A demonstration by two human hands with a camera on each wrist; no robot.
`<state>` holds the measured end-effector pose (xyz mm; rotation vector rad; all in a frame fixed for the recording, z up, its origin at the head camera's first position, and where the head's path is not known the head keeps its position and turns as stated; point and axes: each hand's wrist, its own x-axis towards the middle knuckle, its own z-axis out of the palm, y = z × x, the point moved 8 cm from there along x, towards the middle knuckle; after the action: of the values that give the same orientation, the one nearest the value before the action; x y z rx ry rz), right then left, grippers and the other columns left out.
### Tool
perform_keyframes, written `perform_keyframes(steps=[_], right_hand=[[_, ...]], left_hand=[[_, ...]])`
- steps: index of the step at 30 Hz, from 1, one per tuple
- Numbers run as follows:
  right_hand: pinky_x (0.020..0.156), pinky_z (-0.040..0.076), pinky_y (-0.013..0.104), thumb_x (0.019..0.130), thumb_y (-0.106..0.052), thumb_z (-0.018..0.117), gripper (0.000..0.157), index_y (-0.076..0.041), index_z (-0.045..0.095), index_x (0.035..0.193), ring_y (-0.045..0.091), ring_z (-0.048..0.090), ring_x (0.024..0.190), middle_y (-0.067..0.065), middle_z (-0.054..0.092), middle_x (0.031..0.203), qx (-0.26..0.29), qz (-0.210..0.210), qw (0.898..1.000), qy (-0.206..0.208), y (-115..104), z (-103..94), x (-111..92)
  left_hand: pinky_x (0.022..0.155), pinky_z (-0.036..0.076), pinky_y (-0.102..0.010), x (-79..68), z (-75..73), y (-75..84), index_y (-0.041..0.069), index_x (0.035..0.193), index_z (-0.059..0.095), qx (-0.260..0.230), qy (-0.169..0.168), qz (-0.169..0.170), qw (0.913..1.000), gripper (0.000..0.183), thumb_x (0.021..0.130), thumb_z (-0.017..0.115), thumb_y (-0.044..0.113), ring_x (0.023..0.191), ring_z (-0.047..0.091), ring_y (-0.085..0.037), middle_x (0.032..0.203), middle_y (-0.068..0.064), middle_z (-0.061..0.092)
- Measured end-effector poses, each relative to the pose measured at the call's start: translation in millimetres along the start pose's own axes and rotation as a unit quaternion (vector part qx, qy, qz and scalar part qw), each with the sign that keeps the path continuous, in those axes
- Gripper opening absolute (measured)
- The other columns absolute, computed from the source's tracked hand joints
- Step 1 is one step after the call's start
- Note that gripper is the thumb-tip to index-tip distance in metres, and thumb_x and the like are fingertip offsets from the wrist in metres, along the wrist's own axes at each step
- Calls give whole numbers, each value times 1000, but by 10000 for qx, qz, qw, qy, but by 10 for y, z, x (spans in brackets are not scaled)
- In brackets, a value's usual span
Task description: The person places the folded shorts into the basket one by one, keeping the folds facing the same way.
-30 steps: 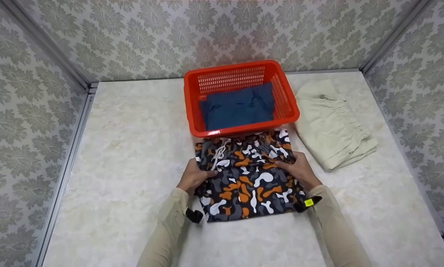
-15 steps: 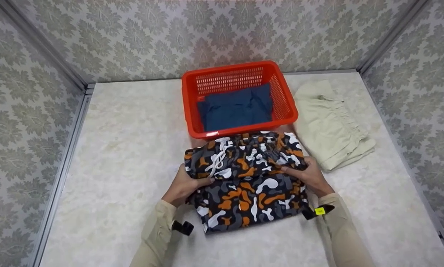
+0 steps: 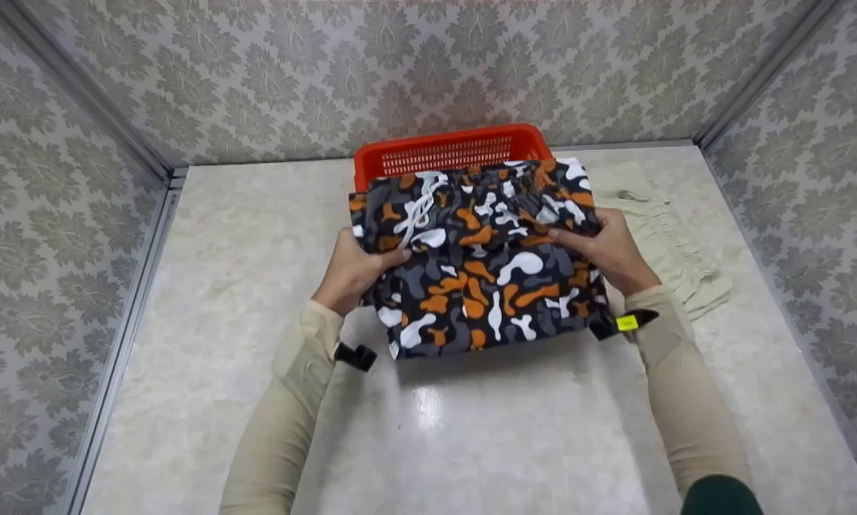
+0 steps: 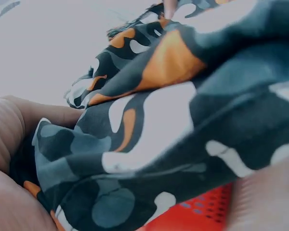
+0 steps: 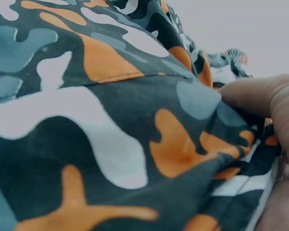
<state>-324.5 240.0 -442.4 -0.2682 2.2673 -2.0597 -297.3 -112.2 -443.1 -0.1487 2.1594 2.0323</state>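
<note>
A folded pair of patterned shorts (image 3: 482, 286) in black, orange, white and grey, with a white drawstring (image 3: 421, 211), is held up in front of and partly over the red basket (image 3: 450, 146). My left hand (image 3: 353, 268) grips the left side, thumb on top. On the opposite side, my right hand (image 3: 607, 250) pinches the cloth with its thumb on top and fingers beneath. Both wrist views are filled by the shorts' fabric (image 4: 149, 120), bunched at the thumb and fingers. The blue cloth in the basket is hidden behind the shorts.
Folded beige trousers (image 3: 675, 243) lie right of the basket, partly covered by the shorts and right hand. The light table (image 3: 235, 300) ends at patterned wall panels (image 3: 428, 64) behind and at both sides. Something dark green (image 3: 722, 497) shows at the bottom right edge.
Both hands have lifted the shorts off the table and carried them forward, so they now cover most of the basket's opening. The dark green thing has come into view at the bottom right.
</note>
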Motion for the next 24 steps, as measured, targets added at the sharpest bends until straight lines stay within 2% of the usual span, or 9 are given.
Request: perform_keyframes(steps=[5,8,11,13,15,17,20,24], right_hand=[[87,54,30,88,-15,80,38,3,68,120,22,67,101,13,70,116,-1003,584,9929,274,-72,-58,617],[96,50,34,90,-15,78,44,3,64,128,24,62,111,15,64,126,-1593,1079,9805,400,-34,-64,931],[105,45,38,92,-15,75,49,3,59,134,27,56,122,17,59,134,-2077,1436,9668,381,45,-28,1157],[107,43,40,92,-13,73,49,4,58,135,29,55,125,19,59,136,-2323,1448,9611,382,95,6,1266],[106,44,42,92,-11,71,45,6,60,133,31,56,124,20,60,134,-2578,1267,9570,399,134,49,1350],[105,44,43,92,-8,71,42,7,61,130,32,57,122,22,61,131,-2839,1081,9516,466,178,84,1405],[102,45,45,91,-9,72,40,5,64,127,33,59,119,22,64,128,-3300,927,9372,649,254,119,1454],[100,47,47,91,-12,72,40,2,65,128,35,62,115,20,66,125,-3793,849,9167,925,323,145,1499]], left_hand=[[100,47,-34,605,-60,113,1,131,55,489,421,-454,9969,58,80,82,2,113,59,-23,126,-9,62],[101,45,-34,910,-73,103,0,132,55,805,603,-581,9932,57,81,80,1,115,57,-22,129,-10,60],[107,42,-33,1142,-67,64,1,138,52,1050,724,-649,9897,62,82,78,-2,123,53,-22,137,-9,58],[110,39,-34,1255,-64,41,4,145,47,1267,829,-639,9864,70,82,77,-4,130,50,-22,143,-9,55],[111,38,-36,1337,-61,30,4,147,44,1589,947,-547,9812,74,82,77,-3,133,48,-25,146,-11,53],[108,41,-37,1395,-50,8,3,143,47,2080,1026,-495,9715,66,83,75,0,129,52,-27,141,-14,56],[97,48,-37,1449,-11,-24,1,127,56,2746,1056,-374,9550,45,85,73,3,112,59,-26,125,-14,64],[78,47,-37,1508,48,-41,3,109,62,3256,1024,-202,9397,22,88,68,6,89,59,-25,102,-11,67]])
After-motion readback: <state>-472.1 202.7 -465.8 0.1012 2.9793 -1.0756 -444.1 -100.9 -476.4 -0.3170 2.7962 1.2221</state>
